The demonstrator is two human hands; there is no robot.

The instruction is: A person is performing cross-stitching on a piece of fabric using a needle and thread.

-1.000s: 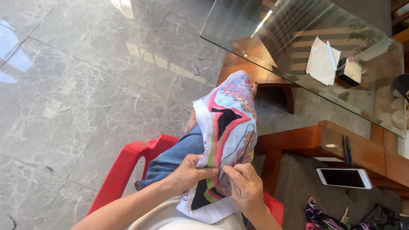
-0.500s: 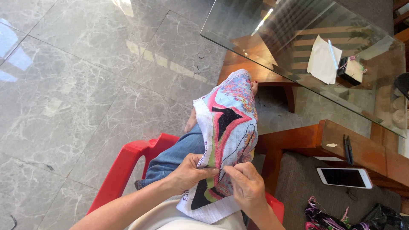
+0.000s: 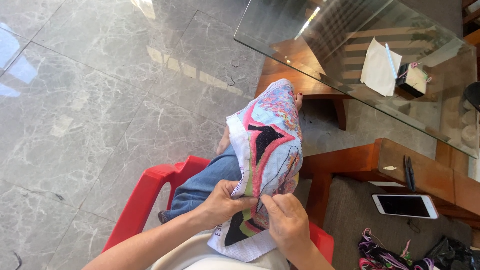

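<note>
Right hand [image 3: 286,220]: fingers curled, thumb and forefinger pinched together at the surface of the cloth; a thin dark thread [image 3: 280,170] loops up from the pinch, but whether a needle is held cannot be told.

Left hand [image 3: 227,202]: fingers closed around the near left edge of the cloth, thumb pressing on top, touching the right hand's fingertips.

Multicoloured cross-stitch cloth, white woven ground with pink, black, pale blue and green stitched areas [image 3: 267,145]: draped along the person's lap and leg, long axis running from the hands away toward the far knee, tilted slightly rightward. Near end lies under both hands; far end curves over the knee.

Blue denim trouser leg [image 3: 205,182]: beneath the cloth, on the left.

Red plastic chair [image 3: 150,192]: under the person.

Grey marble floor tiles [image 3: 100,100]: left and beyond.

Glass-topped wooden table [image 3: 320,45]: upper right, carrying a folded white paper [image 3: 380,67].

White smartphone with dark screen [image 3: 405,206]: on the grey surface, right.

Bundle of coloured threads [image 3: 385,252]: lower right.
</note>
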